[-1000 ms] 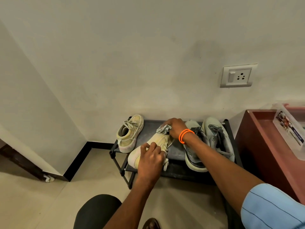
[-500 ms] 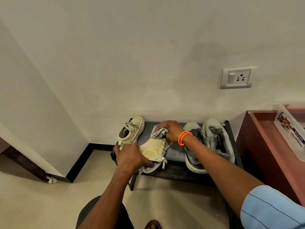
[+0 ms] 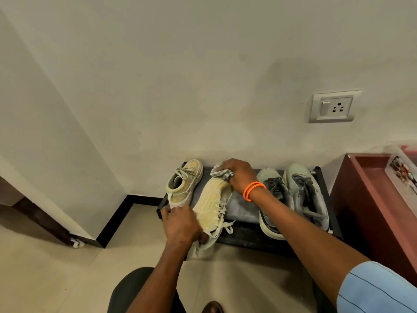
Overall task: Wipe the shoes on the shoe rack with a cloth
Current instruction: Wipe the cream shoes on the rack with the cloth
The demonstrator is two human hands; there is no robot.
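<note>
Left hand [image 3: 180, 227] grips the heel end of the yellow shoe [image 3: 212, 204], tipped on its side on the shoe rack [image 3: 243, 206]. Right hand [image 3: 239, 175] bunches the cloth [image 3: 220, 172] at the toe. I'd keep it braced and wipe heelward.

Plain off-white wall [image 3: 180, 75], faintly smudged, filling upper frame. Grey switch-and-socket plate [image 3: 334, 106] mounted high and right of fingers. Second wall [image 3: 33, 132] angling in at left, meeting first in corner. Black skirting [image 3: 117, 213] along base of both. Beige tiled floor [image 3: 56, 274] below. Dark wooden door frame [image 3: 38, 215] at far left. Reddish-brown wooden cabinet [image 3: 370, 211] at right edge, clear plastic box [image 3: 404, 172] resting on top. Soft, even indoor light.
</note>
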